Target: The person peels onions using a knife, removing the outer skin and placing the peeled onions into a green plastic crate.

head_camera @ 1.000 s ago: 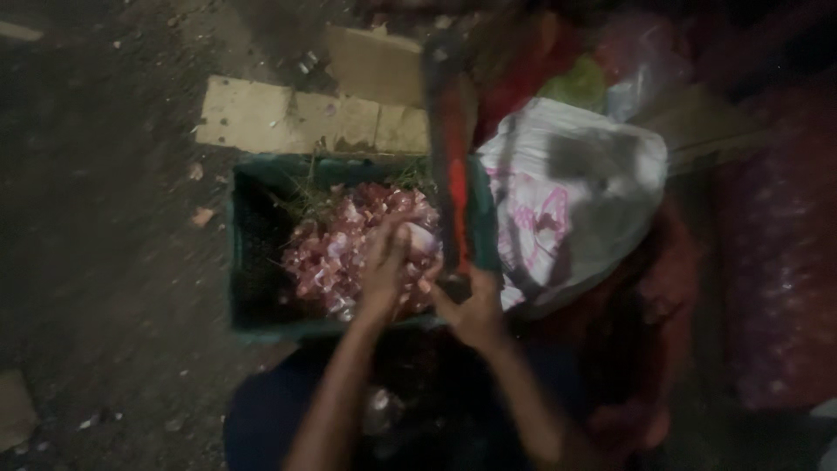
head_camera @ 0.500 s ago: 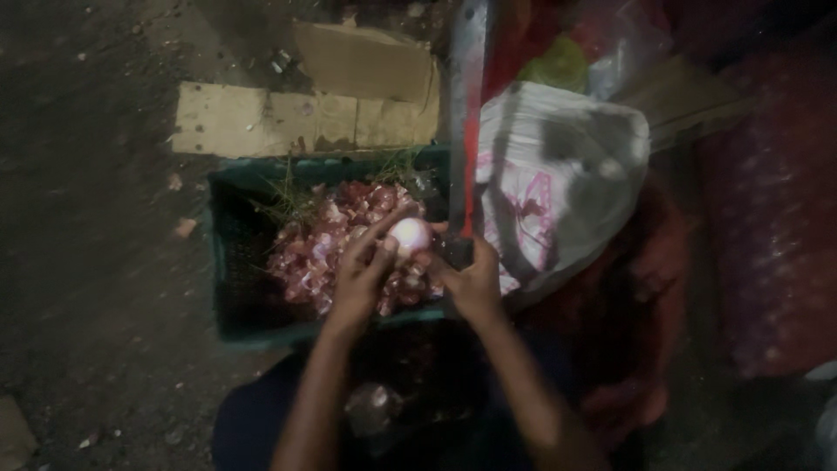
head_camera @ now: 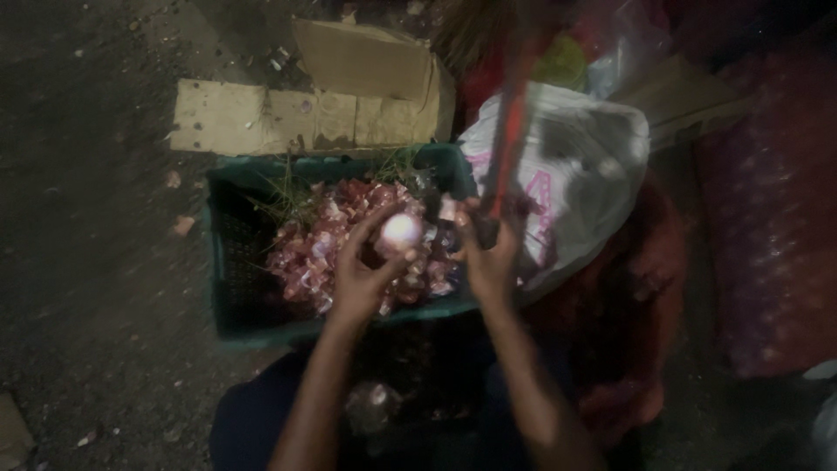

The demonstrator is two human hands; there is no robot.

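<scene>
Left grip [head_camera: 366,270] pinches peeled onion [head_camera: 401,230] — at fingertips.

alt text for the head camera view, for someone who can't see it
Seen from above in dim light, the left hand holds a pale peeled onion over a green crate of reddish onion skins. The right hand is beside it, near a white plastic bag.

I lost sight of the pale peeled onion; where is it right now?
In the head view, the small round pale peeled onion sits in the left hand, held at its fingers, above the purple skins in the green plastic crate, left of the right hand.
</scene>
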